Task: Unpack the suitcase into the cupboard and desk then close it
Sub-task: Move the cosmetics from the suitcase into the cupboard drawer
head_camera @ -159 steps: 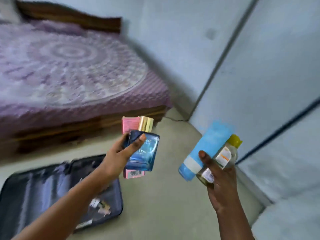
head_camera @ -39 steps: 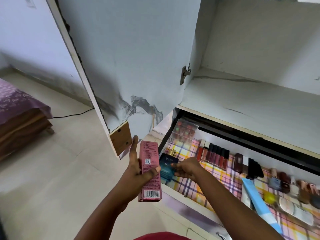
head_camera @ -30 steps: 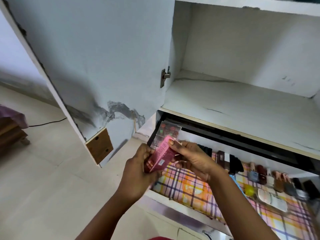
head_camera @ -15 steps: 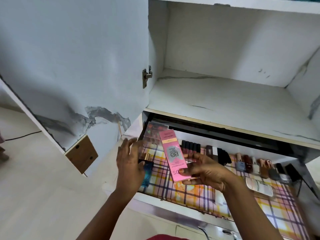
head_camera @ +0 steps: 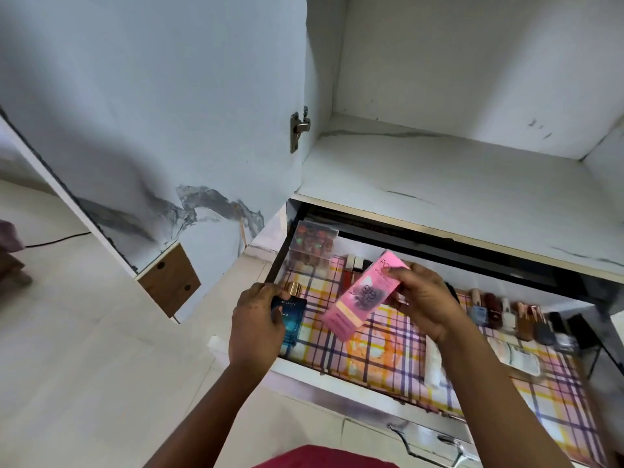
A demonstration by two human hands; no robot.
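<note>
Head view: our left hand [head_camera: 256, 327] has its fingers curled round the blue bottle [head_camera: 293, 319], upright at the drawer's [head_camera: 341, 383] left end. Our right hand [head_camera: 426, 307] pinches the pink box [head_camera: 363, 300], tilted above the checked liner [head_camera: 381, 352].

A long pink cardboard box [head_camera: 363, 300] is tilted above the open drawer [head_camera: 337, 383] with its checked lining. A blue glass perfume bottle [head_camera: 293, 315] with a gold cap stands at the drawer's left end.

Bare forearms, no sleeves; red garment [head_camera: 324, 457] at the waist.
</note>
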